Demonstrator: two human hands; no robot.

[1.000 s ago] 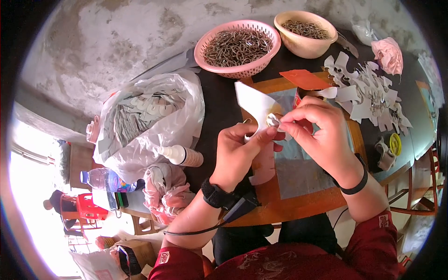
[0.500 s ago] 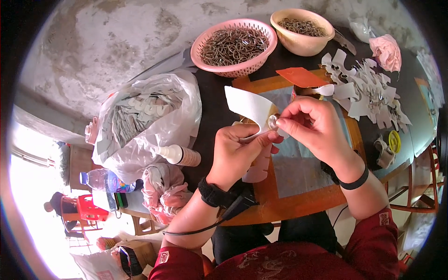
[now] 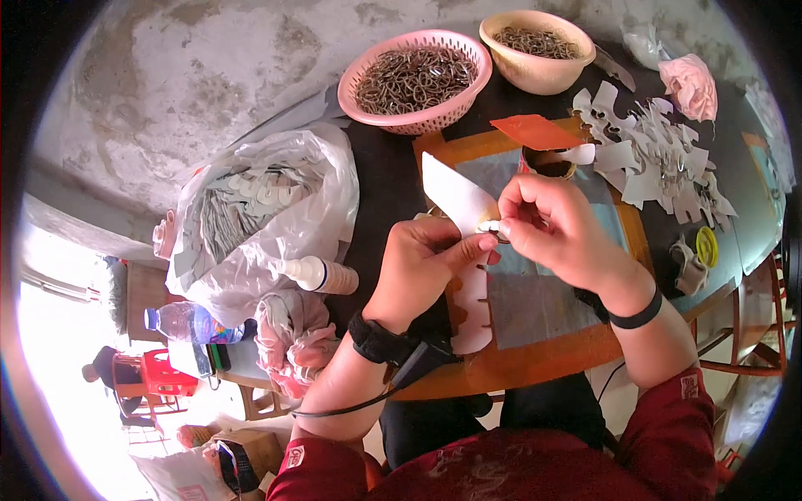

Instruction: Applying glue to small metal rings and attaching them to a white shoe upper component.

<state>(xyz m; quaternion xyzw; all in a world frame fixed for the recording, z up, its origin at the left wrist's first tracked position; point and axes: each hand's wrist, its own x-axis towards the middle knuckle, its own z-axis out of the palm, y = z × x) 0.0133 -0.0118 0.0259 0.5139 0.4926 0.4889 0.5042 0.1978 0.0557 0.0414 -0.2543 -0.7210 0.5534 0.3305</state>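
My left hand (image 3: 418,265) is closed on a white flat piece (image 3: 455,190), thumb on top, one end pointing up and away. Fingers and thumb of my right hand (image 3: 558,225) pinch a small pale end (image 3: 489,226) beside my left thumb. A brownish patch marks the white material next to it. Whether a ring sits inside that end is hidden by my fingers. Below my left hand hangs a white strip with a notched edge (image 3: 474,321); I cannot tell if it belongs to the same piece. Just beyond my right hand stands an open tin (image 3: 551,164) with a white-ended tool across it.
A pink basket (image 3: 355,104) and a cream bowl (image 3: 543,79) hold metal rings. White pieces with rings (image 3: 660,159) lie at the right. On the left are a plastic bag (image 3: 334,188) of cut pieces, a white bottle (image 3: 322,275), a cloth (image 3: 292,330) and a water bottle (image 3: 188,321).
The white piece has turned to a steeper, narrower angle. My right fingers have folded the pale round end over, so it looks thinner. More of the notched strip shows below.
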